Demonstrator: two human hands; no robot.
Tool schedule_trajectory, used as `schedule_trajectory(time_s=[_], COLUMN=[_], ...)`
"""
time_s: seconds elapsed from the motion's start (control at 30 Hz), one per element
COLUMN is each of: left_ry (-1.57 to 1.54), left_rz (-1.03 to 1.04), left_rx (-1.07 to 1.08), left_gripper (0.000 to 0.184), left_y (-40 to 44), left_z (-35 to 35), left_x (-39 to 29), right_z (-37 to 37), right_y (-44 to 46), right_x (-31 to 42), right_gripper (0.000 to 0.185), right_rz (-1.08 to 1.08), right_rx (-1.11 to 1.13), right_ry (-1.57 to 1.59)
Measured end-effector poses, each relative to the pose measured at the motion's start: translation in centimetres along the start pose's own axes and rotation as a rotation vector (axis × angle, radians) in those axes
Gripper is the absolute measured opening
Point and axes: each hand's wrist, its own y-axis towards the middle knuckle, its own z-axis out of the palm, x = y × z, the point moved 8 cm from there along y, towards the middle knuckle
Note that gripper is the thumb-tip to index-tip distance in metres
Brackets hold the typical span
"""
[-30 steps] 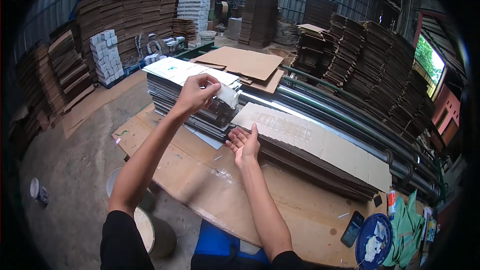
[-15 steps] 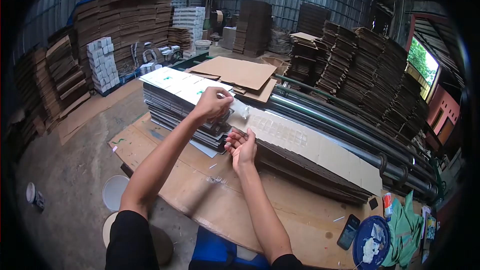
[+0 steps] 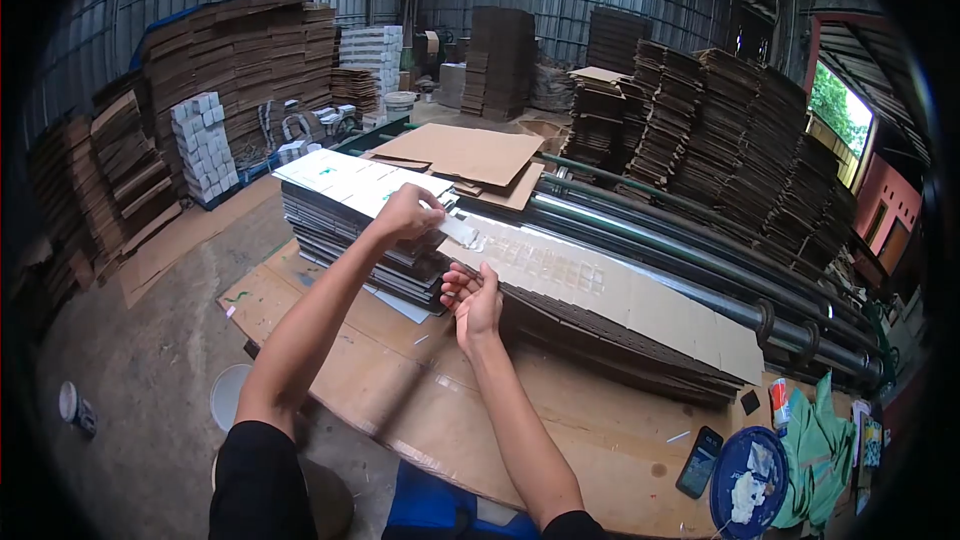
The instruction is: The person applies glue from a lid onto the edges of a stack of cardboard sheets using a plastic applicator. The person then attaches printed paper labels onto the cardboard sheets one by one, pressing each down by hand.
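A person's left hand (image 3: 408,212) pinches a white piece (image 3: 457,230) between thumb and fingers, its free end slanted down over the card pile (image 3: 640,298), perhaps to bring the edge flat to the surface; whether it touches cannot be told. The right hand (image 3: 475,305) is half open, palm up, fingers curled beside the pile's near corner, with nothing seen in its grasp; contact with the card is unclear. Clock hours are read from the hands, 12 being straight ahead. The pile stretches toward 4 o'clock, its sheets stepped, probably to leave a strip of each exposed, and a glossy patch (image 3: 560,265) marks its top. The white-topped stack (image 3: 345,180) stands at 10 o'clock, close enough to pinch the room around the left hand. Brown sheets (image 3: 465,152) lie at 12, while rollers (image 3: 690,285) run from 1 to 3, bounding the pile's far side. Bare table (image 3: 400,400) opens at 6 and 7, the roomiest side for drawing back, though its near edge curves close to the person. A blue lid (image 3: 748,500) bearing white paste sits at 4 beside a phone (image 3: 700,462), seemingly set within the right arm's reach.
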Motion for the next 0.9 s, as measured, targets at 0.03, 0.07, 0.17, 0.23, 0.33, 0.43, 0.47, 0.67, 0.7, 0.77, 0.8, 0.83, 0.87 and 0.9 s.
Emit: schedule_trajectory(time_s=[0.03,0.07,0.17,0.23,0.33,0.43,0.47,0.67,0.7,0.77,0.8,0.83,0.87,0.9], left_ry=[0.074,0.148,0.147,0.12,0.066,0.12,0.122,0.451,0.433,0.441,0.449,0.411,0.412,0.308], left_rz=[0.019,0.038,0.067,0.09,0.151,0.236,0.25,0.333,0.23,0.233,0.238,0.192,0.19,0.132], left_rx=[-0.009,-0.017,-0.029,-0.077,-0.093,-0.037,-0.03,-0.091,-0.03,-0.028,-0.022,-0.017,-0.02,-0.005], left_gripper=[0.02,0.021,0.017,0.017,0.018,0.02,0.021,0.019,0.021,0.022,0.022,0.022,0.022,0.021], left_y=[0.3,0.4,0.7,0.5,0.2,0.3,0.2,0.9,1.4,1.3,1.3,1.3,1.3,1.3], left_z=[-0.4,-0.7,-1.8,-2.5,-1.6,1.2,1.9,0.9,0.3,-0.5,-0.8,-1.2,-1.6,-2.0], left_x=[-0.1,-0.6,-2.2,-3.5,-5.7,-7.1,-7.1,-6.1,-5.4,-5.2,-5.1,-4.6,-4.3,-3.6], right_z=[-0.1,0.0,0.0,0.1,0.2,-0.2,-0.2,-0.3,-0.2,0.1,0.2,0.2,0.3,0.3], right_y=[0.0,-0.1,-0.1,-0.1,-0.2,0.1,0.1,-0.1,-0.2,-0.3,-0.4,-0.5,-0.5,-0.6], right_x=[-0.1,-0.1,0.2,0.3,0.4,0.0,0.1,0.1,0.1,0.2,0.4,0.6,0.5,0.6], right_gripper=[0.059,0.059,0.059,0.059,0.059,0.058,0.058,0.057,0.057,0.057,0.057,0.057,0.057,0.057], right_rz=[-0.005,-0.003,-0.017,-0.019,-0.018,-0.013,-0.015,-0.029,-0.037,-0.042,-0.052,-0.062,-0.061,-0.065], right_rx=[0.001,0.002,-0.003,0.013,0.002,-0.02,-0.021,0.002,0.005,0.015,0.018,0.02,0.023,0.029], right_ry=[-0.001,0.0,-0.004,-0.021,-0.03,-0.039,-0.04,-0.053,-0.063,-0.074,-0.075,-0.075,-0.076,-0.071])
